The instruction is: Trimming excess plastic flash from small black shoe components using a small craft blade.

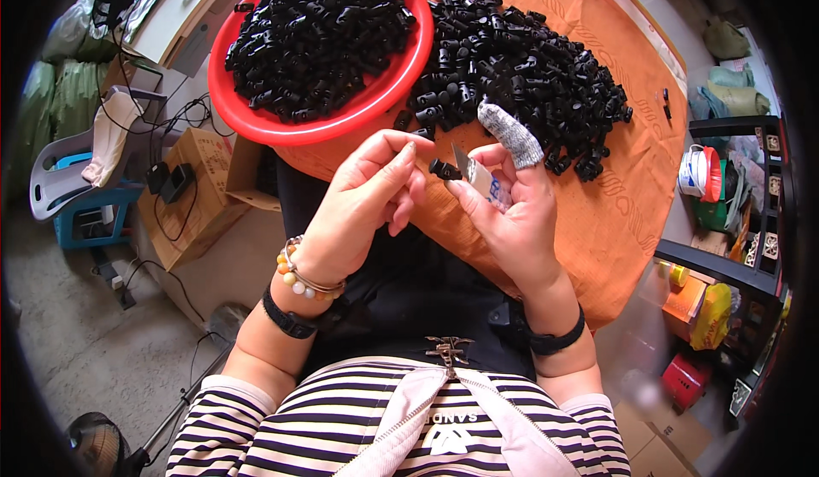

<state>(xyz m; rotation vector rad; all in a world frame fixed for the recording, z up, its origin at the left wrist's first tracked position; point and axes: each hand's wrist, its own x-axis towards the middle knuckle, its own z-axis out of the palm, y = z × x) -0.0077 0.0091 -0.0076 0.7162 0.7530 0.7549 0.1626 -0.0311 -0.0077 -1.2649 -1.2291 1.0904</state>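
My left hand (375,191) pinches a small black plastic part (444,169) between thumb and fingertips. My right hand (508,208) holds a small blade (471,170) whose tip touches that part; its index finger wears a grey knitted finger cover (512,136). Both hands hover over my lap, just in front of a table covered with orange cloth (623,212). A loose heap of black plastic parts (520,67) lies on the cloth beyond my right hand. A red round basin (256,119) full of the same black parts stands at the left of the heap.
A cardboard box (192,195) and a grey plastic chair (72,178) stand on the floor at the left, with cables around them. Dark shelves (734,264) with coloured packages and a tape roll rise at the right. A fan (98,447) sits at bottom left.
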